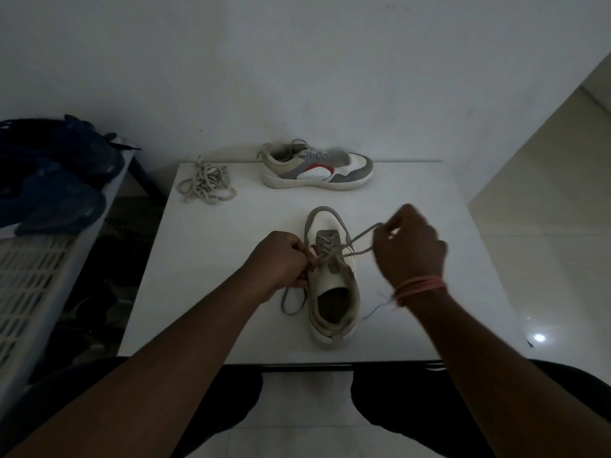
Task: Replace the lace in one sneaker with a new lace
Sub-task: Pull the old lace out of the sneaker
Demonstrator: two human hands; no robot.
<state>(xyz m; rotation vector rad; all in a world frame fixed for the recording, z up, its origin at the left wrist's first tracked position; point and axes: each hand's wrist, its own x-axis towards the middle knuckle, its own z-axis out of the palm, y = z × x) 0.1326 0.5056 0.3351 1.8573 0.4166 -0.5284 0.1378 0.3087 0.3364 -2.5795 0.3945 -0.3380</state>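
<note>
A white table (205, 259) is seen from above under dim light; the near sneaker (332, 279) is set at the table's centre, toe pointed to twelve o'clock, heel opening turned to six o'clock. A grey lace (358, 241) is threaded through its upper eyelets; two strands are drawn out toward two o'clock and are pinched in the right hand (410, 246), whose fingers are curled together around them, the hand raised above the table just off the shoe's right side. At nine o'clock of the shoe, the left hand (281, 262) is closed tight, fingers clamped on the lace where it meets the eyelets; a loose loop of the same lace is left hanging below that fist at about seven o'clock and lies on the table. A pink band (420, 287) is worn on the right wrist, with a thin thread trailing from it.

At twelve o'clock, at the far edge of the table, a second sneaker (317, 168) is laid side-on, toe to three o'clock, laced in grey; at eleven o'clock a pale lace (206, 183) is heaped in a loose tangle, well apart from both shoes. At nine o'clock, off the table, a slatted white rack (29, 276) is seen, with dark blue shoes (56, 173) resting on it. Pale floor tiles (545, 226) are visible at three o'clock.
</note>
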